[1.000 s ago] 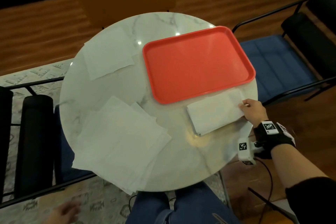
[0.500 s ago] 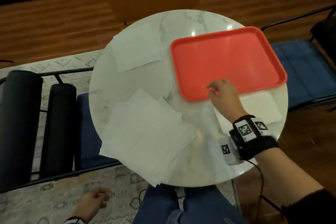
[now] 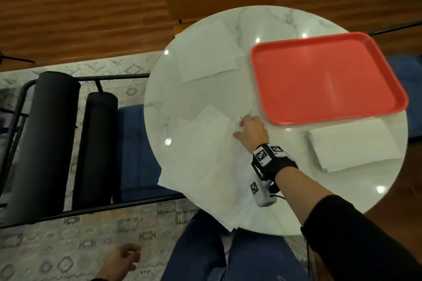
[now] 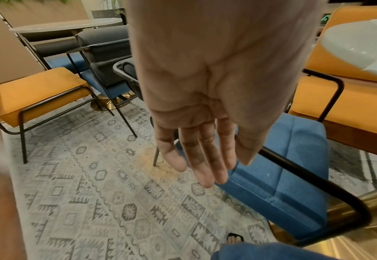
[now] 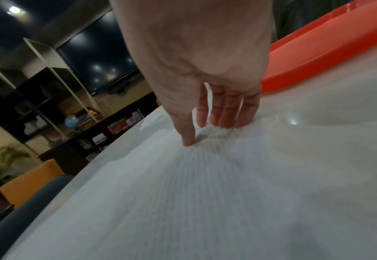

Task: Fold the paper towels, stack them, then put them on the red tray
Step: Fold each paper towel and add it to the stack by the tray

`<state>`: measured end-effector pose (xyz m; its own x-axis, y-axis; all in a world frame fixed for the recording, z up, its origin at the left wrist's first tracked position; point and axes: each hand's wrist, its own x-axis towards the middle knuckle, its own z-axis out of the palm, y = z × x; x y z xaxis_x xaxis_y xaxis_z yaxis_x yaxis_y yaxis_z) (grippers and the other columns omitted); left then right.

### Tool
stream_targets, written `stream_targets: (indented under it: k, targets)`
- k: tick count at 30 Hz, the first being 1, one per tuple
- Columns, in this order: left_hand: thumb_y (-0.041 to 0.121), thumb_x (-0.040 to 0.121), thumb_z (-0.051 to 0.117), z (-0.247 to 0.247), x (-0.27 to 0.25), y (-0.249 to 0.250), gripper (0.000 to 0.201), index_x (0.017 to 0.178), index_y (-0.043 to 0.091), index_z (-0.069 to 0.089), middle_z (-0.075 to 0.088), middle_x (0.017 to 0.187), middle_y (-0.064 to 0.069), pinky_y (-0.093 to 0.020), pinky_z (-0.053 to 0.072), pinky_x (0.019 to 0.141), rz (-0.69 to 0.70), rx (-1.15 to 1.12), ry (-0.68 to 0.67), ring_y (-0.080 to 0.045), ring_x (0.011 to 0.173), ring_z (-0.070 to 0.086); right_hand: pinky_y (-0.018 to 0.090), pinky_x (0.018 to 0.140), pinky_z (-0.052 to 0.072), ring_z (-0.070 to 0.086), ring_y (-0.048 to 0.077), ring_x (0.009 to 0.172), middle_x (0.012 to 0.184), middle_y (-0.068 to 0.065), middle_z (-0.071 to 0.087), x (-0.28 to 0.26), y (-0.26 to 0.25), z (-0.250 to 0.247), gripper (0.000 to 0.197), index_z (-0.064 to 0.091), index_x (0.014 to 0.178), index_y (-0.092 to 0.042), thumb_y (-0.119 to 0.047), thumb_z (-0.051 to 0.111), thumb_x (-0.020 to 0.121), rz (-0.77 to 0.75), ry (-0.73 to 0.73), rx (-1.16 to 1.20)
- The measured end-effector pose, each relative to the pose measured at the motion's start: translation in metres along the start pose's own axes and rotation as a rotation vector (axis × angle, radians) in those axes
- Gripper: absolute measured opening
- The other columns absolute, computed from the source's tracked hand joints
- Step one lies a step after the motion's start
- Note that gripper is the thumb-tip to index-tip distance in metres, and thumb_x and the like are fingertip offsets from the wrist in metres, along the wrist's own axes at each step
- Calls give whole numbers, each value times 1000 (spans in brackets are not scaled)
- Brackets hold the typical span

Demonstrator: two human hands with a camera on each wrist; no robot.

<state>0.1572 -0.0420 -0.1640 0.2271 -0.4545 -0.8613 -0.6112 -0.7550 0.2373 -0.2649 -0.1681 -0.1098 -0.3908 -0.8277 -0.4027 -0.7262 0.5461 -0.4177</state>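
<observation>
Right hand on ribbed paper towels

Red tray, white paper towels, white-grey marbled table.

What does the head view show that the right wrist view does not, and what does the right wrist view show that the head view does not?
Only the head view shows the folded towel near the table's right edge, a separate sheet at the far side, and the left hand down beside the lap.

Only the right wrist view shows the fingertips touching the paper, plus shelves and a dark screen behind.

Both show the right hand on the loose pile of towels beside the red tray.
</observation>
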Motion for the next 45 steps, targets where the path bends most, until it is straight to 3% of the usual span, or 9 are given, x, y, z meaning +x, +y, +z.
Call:
stream_targets:
  k: [10,12,16,20,23,28,34,40,45]
  targets:
    - [1,91,53,-21,19,5,12,93,-1,65,66,78,-17,-31,49,62,78,87,-44,-28,71,60,47,92,46,59,28,98,111,8,59,-4,-4,-6,12,64,91,-14,-22,67,83,42,65,74]
    - [0,90,54,-26,15,24,13,95,2,66,68,84,-17,-38,52,72,205,139,-17,-29,76,62,39,88,47,60,25,96,104,6,63,-10,-5,-17,13,64,91,-14,-23,68,83,-11,78,138]
    - [8,87,64,-42,-18,106,14,97,17,67,69,89,-2,-5,47,72,625,173,93,-17,84,65,9,56,37,56,6,68,80,-8,61,-36,-16,-57,13,57,81,-14,-16,69,82,-203,-8,353]
    - [21,79,75,-39,-65,216,47,118,35,53,62,111,7,-24,47,90,960,47,37,-6,103,59,18,55,30,43,7,58,61,-11,51,-62,-31,-87,18,49,74,-14,-5,60,85,-302,-181,556]
    - [34,69,81,-26,-96,280,84,137,40,33,46,128,14,-18,36,94,1099,99,-93,0,118,44,29,65,31,48,13,70,73,2,55,-76,-31,-100,12,50,77,-14,-6,55,85,-332,-265,755]
    - [27,68,83,-18,-99,323,63,124,27,53,62,117,-2,-22,46,93,967,208,-347,-15,113,57,22,57,42,53,11,68,76,-2,55,-85,-13,-108,15,48,78,-14,-1,47,84,-189,-149,1230]
    - [10,80,72,-9,-93,323,32,111,4,66,71,106,-6,-19,56,79,852,10,-528,-15,95,68,28,60,49,62,17,68,83,5,68,-86,26,-91,28,55,95,-13,12,47,85,15,-112,1154]
    - [23,77,76,24,-58,328,17,89,14,70,71,93,-7,-35,51,85,882,381,-406,-18,84,66,31,76,49,63,21,85,89,4,69,-66,46,-62,13,66,91,-16,-5,62,86,130,-134,916]
    - [20,80,73,43,-42,320,13,92,16,71,63,79,3,-23,38,69,973,359,-129,-8,66,49,22,69,43,54,18,79,84,6,64,-59,54,-53,10,69,83,-17,-7,69,81,86,44,767]
